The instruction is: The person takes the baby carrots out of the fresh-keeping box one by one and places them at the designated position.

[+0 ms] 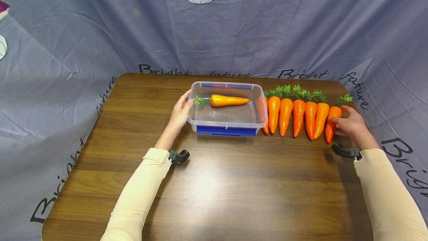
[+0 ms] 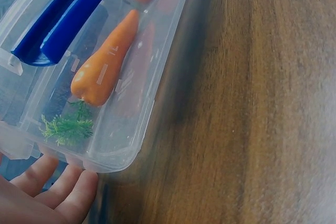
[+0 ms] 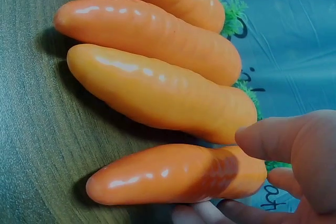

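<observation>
A clear plastic container [image 1: 227, 125] with blue side latches stands on the table; one orange carrot [image 1: 227, 100] with green leaves lies inside. My left hand [image 1: 180, 111] holds the container's left end, thumb at the rim; in the left wrist view its fingers [image 2: 79, 187] touch the end wall from outside. Right of the container, several carrots [image 1: 298, 117] lie side by side, leaves toward the back. At the row's right end, my right hand [image 1: 351, 124] reaches round the last carrot [image 3: 173, 174], thumb on one side and other fingers on the other. A firm grip does not show.
The brown wooden table [image 1: 207, 181] reaches toward me in front of the container. A grey-blue printed curtain [image 1: 214, 36] hangs behind it and at both sides. The leftmost carrot in the row lies close against the container's right wall.
</observation>
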Demonstrator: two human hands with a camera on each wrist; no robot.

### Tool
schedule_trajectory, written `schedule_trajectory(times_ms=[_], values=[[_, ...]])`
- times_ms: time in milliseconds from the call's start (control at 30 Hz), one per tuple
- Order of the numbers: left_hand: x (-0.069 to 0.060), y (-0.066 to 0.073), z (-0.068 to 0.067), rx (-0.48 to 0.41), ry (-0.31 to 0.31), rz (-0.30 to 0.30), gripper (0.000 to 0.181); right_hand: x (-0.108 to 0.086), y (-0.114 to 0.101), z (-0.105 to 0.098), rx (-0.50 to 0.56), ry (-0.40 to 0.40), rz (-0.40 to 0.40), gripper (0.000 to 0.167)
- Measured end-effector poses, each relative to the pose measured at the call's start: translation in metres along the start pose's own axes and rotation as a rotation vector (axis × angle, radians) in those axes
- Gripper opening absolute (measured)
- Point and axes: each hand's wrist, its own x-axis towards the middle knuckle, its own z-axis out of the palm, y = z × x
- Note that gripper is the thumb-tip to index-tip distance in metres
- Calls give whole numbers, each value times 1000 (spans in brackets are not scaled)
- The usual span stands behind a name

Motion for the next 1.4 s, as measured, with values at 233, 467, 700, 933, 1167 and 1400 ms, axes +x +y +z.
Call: schedule_trajectory(times_ms=[233,467,700,933,1167,1400], values=[[1,-1,1,-10,4,2,49,0,1,0,10,11,7,82],[2,-2,0,-18,3,5,50,3,1,3,13,26,6,82],[1,-1,1,-10,3,6,49,4,1,3,40,38,7,83],[2,-2,1,-17,9,8,50,3,1,1,64,40,5,82],[2,-1,0,-14,-1,-2,50,2,3,-1,49,41,16,80],[1,-1,1,-24,2,-1,50,2,8,-1,48,66,37,81]])
